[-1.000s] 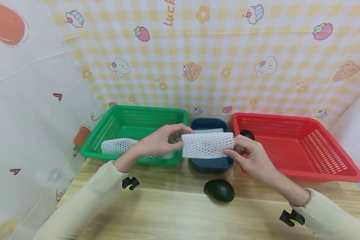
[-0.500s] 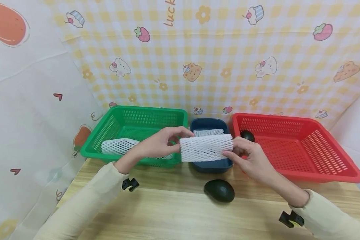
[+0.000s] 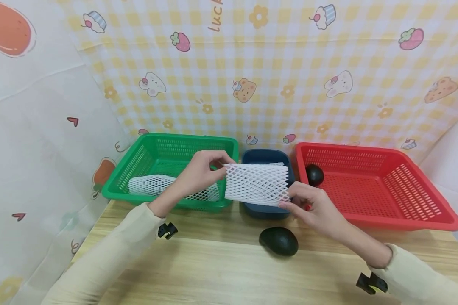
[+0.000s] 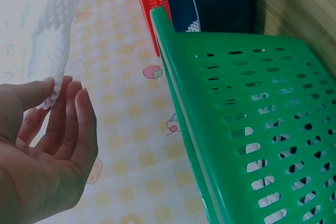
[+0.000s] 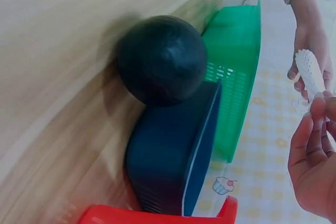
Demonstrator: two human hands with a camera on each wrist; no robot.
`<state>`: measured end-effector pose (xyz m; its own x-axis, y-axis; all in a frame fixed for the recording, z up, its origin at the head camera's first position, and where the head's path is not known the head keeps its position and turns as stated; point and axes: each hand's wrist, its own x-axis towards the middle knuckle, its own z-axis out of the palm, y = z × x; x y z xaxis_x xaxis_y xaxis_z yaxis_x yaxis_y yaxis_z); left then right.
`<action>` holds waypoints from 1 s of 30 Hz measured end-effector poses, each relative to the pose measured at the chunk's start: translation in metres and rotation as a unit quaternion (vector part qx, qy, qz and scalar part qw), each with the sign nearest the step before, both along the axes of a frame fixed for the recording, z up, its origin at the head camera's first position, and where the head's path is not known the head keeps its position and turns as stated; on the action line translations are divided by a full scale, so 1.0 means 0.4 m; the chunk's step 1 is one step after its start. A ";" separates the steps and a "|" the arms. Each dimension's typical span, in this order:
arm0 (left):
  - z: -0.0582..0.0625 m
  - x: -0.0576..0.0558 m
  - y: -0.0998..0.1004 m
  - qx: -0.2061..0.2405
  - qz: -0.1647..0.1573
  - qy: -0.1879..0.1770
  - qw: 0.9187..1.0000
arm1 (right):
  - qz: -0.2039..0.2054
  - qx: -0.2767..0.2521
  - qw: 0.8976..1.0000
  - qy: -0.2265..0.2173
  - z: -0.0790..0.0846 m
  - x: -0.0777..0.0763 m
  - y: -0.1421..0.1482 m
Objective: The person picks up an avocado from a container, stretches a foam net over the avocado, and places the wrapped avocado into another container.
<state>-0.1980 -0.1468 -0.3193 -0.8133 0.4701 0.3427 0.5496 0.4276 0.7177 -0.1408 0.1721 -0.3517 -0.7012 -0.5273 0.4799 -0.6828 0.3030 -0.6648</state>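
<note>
A white foam net sleeve [image 3: 256,184] is stretched flat between both hands, above the dark blue bin [image 3: 265,212]. My left hand [image 3: 198,171] pinches its upper left corner between thumb and fingers, which shows in the left wrist view too. At the lower right corner, my right hand [image 3: 314,209] pinches the sleeve with thumb and fingertips. A dark avocado [image 3: 279,241] lies on the wooden table in front of the bin. Most of the bin's inside is hidden behind the sleeve.
To the left stands a green basket [image 3: 198,142] with more white foam nets [image 3: 150,185] inside. A red basket [image 3: 439,207] is on the right, with a dark avocado [image 3: 314,174] in its left corner. A patterned cloth [image 3: 275,63] hangs behind.
The sleeve has shifted slightly left and tilted, its left end raised along with my left hand. My right hand has come down a little. The avocado on the table stays put.
</note>
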 end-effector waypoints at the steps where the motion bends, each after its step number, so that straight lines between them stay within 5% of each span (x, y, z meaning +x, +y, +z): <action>1: 0.000 0.000 -0.001 -0.001 0.004 0.003 1.000 | 0.007 0.000 1.000 -0.005 -0.002 0.002 0.000; 17: -0.005 -0.006 0.007 0.015 0.008 0.041 0.999 | 0.104 -0.005 0.994 -0.025 -0.025 0.043 -0.006; 21: -0.017 -0.006 0.008 0.026 -0.018 0.021 0.999 | 0.082 -0.008 0.997 -0.004 -0.028 0.041 0.003; 30: -0.026 0.002 0.004 0.057 -0.049 -0.006 0.997 | -0.056 0.000 0.998 -0.018 -0.026 0.030 0.035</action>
<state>-0.1973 -0.1450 -0.3296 -0.7696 0.5060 0.3895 0.5764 0.2882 0.7647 -0.1287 0.1861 -0.3619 -0.7726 -0.4456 0.4523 -0.6200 0.3758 -0.6888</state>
